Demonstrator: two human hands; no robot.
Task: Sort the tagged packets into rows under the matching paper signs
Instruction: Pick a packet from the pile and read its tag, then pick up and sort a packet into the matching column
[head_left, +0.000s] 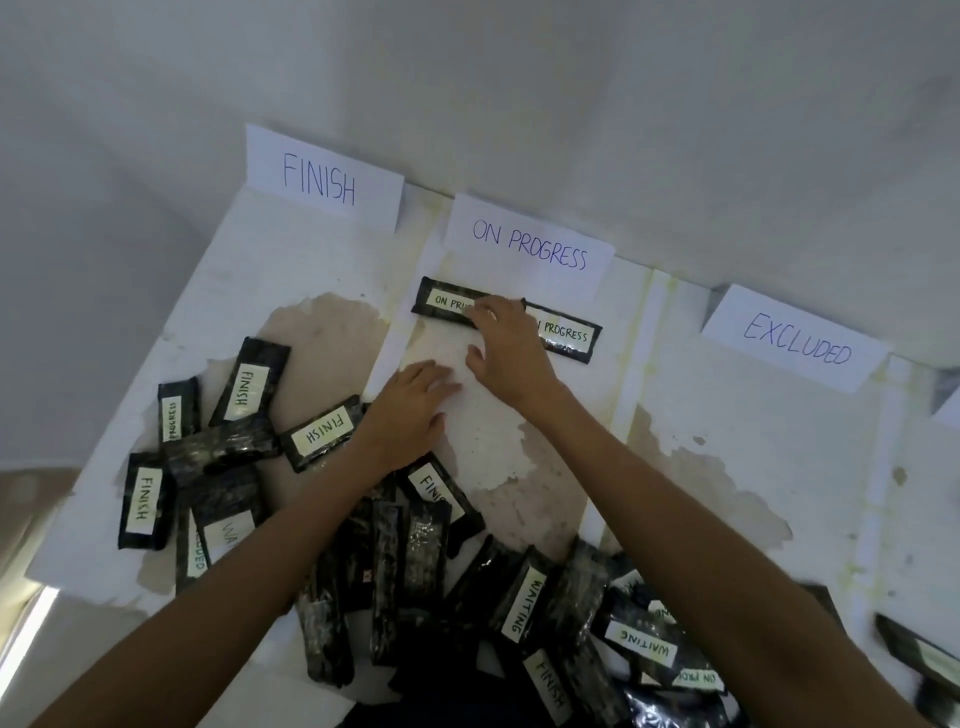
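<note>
Under the far ON PROGRESS sign (530, 249) two tagged packets lie in a row, the left packet (447, 301) and the right packet (566, 335). The right hand (506, 353) rests on them where they meet, its grip apart with the fingers spread. The left hand (410, 410) lies flat on the counter (753, 467) just nearer, grip apart too, while the FINISH sign (324, 179) stands far left, the EXCLUDED sign (795, 340) right, and a loose pile (415, 545) of packets near.
</note>
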